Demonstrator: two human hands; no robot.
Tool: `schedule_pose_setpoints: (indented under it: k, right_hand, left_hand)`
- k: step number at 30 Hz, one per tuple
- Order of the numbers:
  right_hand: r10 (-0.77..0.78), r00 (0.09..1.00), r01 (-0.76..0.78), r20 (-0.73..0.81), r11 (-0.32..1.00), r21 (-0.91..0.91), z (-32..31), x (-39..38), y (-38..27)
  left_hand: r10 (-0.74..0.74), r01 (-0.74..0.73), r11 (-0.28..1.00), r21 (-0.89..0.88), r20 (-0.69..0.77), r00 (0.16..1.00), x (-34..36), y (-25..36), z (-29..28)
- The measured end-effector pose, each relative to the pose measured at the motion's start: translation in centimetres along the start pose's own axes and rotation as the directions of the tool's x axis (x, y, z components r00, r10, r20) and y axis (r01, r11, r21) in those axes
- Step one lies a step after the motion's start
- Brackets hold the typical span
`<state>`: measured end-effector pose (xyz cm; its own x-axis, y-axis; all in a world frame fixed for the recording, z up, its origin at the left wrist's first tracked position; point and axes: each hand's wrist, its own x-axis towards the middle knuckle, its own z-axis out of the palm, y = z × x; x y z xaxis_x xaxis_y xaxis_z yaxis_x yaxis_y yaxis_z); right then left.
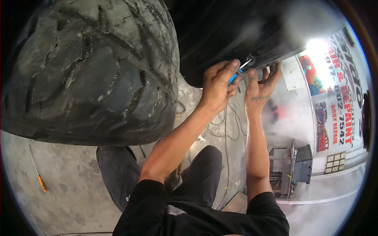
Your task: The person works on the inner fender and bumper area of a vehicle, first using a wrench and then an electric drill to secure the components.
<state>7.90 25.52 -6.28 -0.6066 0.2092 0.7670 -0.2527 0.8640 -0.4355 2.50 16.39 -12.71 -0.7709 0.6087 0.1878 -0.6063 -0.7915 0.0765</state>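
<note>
My left hand [216, 84] is closed around the blue handle of a screwdriver [232, 78]. Its metal shaft slants up and right, and the tip meets a small round fastener [251, 59] in a dark panel [220, 47]. Close on the right, my right hand [260, 88] is raised with thumb and fingers apart. Its fingertips reach the panel's lower edge, and I see no tool in it. Whether those fingertips hook behind the edge is unclear.
A large worn tire [90, 78] fills the upper left. An orange-handled screwdriver [41, 183] lies on the concrete floor [71, 196]. Cables [226, 129] trail below my hands. To the right are a dark grey bin [303, 163] and a wall banner [338, 102] beside a bright lamp [318, 46].
</note>
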Motion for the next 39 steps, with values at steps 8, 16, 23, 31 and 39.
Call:
schedule_pose_setpoints:
  k: [8,16,23,31,39]
  right_hand:
    - [0.02,1.0,-0.02,-0.008,1.0,0.023,0.1,-0.1,0.1]
    - [-0.02,1.0,0.02,-0.007,1.0,0.0,0.4,-0.2,-0.4]
    - [-0.033,0.999,0.034,0.015,0.999,-0.008,0.5,0.2,-1.1]
    - [0.042,0.999,-0.041,0.0,0.992,-0.121,0.7,0.1,-1.4]
    - [0.027,0.999,-0.016,0.038,0.962,-0.272,1.3,0.5,-1.5]
  left_hand:
    - [0.584,-0.578,0.532,0.618,0.227,0.78,-0.1,0.3,0.4]
    - [0.655,-0.554,-0.154,0.818,0.504,0.563,-1.2,1.6,1.8]
    - [0.498,-0.441,0.127,0.889,0.328,0.803,-1.4,5.3,3.8]
    - [0.594,-0.605,0.184,0.775,0.403,0.697,-0.9,2.6,1.4]
    - [0.532,-0.519,0.496,0.696,0.229,0.816,-1.3,1.4,0.4]
